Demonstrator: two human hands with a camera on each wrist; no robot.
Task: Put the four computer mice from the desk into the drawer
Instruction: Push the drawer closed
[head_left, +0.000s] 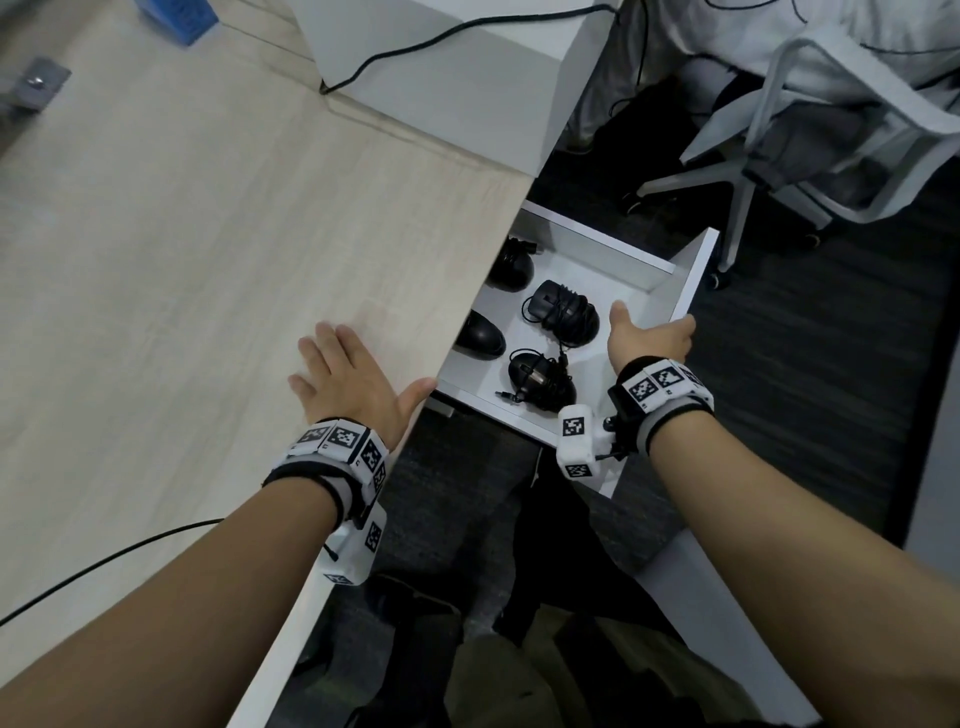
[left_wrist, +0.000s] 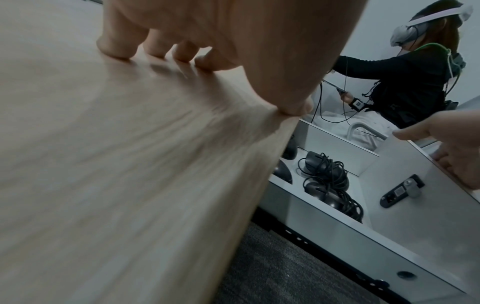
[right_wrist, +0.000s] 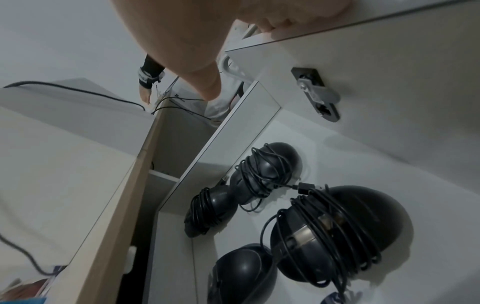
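Note:
The white drawer (head_left: 695, 275) under the desk stands pulled out. Four black mice lie inside it: a far one (head_left: 511, 262) half under the desk edge, a cord-wrapped one (head_left: 563, 312), a plain one (head_left: 480, 335) and a near cord-wrapped one (head_left: 540, 374). The right wrist view shows the same mice, the nearest (right_wrist: 342, 232) largest. My right hand (head_left: 652, 332) grips the top edge of the drawer front (right_wrist: 389, 61), fingers curled over it and thumb on the inner side. My left hand (head_left: 363, 364) lies flat on the wooden desk (head_left: 208, 260), its thumb at the edge.
A grey office chair (head_left: 779, 156) stands on the dark carpet beyond the drawer. A black cable (head_left: 104, 564) crosses the near desk. A white box (head_left: 441, 78) with a cable sits at the far desk end. Another person (left_wrist: 415, 72) works behind the drawer.

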